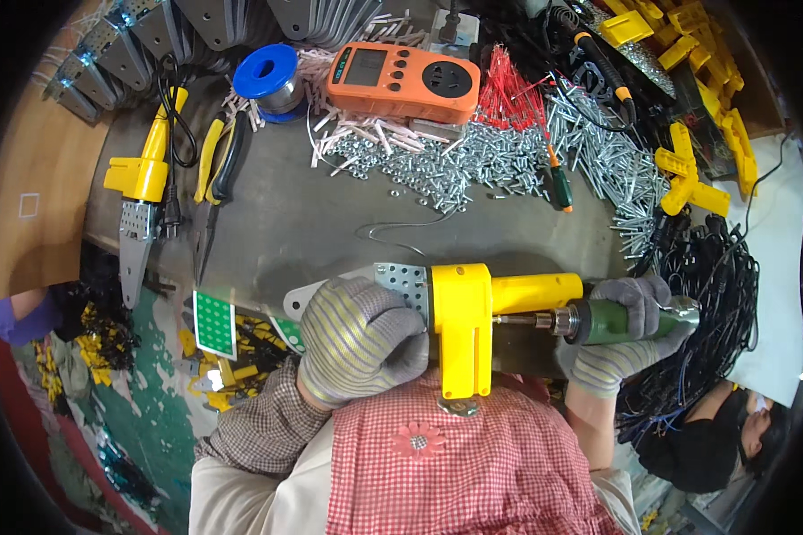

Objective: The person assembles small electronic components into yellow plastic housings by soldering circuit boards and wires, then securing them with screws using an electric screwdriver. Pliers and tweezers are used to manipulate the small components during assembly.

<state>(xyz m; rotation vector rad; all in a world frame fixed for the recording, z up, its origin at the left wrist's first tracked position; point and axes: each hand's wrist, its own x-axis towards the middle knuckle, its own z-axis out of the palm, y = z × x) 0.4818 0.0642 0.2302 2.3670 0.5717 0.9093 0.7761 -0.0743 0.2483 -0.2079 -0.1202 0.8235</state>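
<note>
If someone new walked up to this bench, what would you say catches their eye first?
Most likely the yellow tool at the near edge of the bench: the left hand presses its perforated metal plate down while the right hand drives a green screwdriver into its side. Behind lie a wide heap of silver screws and an orange meter.

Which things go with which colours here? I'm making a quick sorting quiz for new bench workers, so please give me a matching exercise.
Things:
1. solder spool
2. plug-in meter
3. powered screwdriver in the right hand
4. tool body beside the left hand

Colours:
a. yellow
b. green
c. blue
d. orange

Pairs: 1-c, 2-d, 3-b, 4-a
</note>
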